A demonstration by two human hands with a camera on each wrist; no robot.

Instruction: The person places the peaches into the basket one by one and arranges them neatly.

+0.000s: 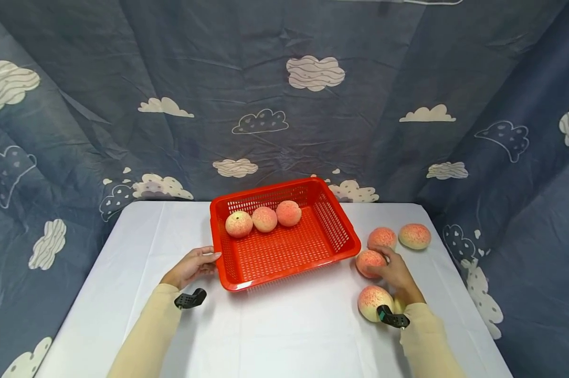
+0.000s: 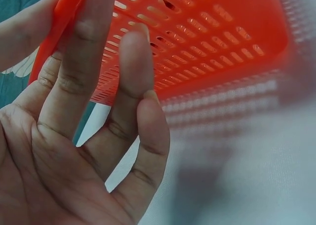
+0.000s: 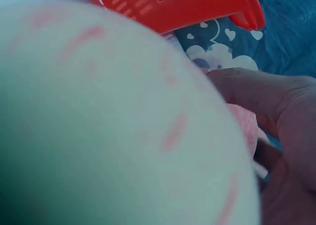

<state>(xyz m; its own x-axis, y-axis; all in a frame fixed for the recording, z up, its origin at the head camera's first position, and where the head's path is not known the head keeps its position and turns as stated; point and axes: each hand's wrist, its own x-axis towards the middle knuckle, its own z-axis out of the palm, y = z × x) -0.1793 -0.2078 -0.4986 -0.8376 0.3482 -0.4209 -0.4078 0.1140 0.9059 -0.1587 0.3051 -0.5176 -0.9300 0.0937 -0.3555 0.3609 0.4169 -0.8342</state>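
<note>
In the head view, your left hand [image 1: 193, 266] is pinching the red plastic basket [image 1: 284, 257]; your half-closed right hand [image 1: 399, 273] is gripping a peach [image 1: 367, 264] beside it, seemingly picking, likely needing a lift next. Left wrist: fingers [image 2: 81, 57] are straddling the rim [image 2: 61, 22]. Right wrist: another peach [image 3: 113, 121] is hiding your hold.

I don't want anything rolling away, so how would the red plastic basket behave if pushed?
The red plastic basket is probably light, given its slotted walls. It looks fairly stiff: its rim runs straight where the left hand grips. The three peaches inside may roll, being round.
</note>
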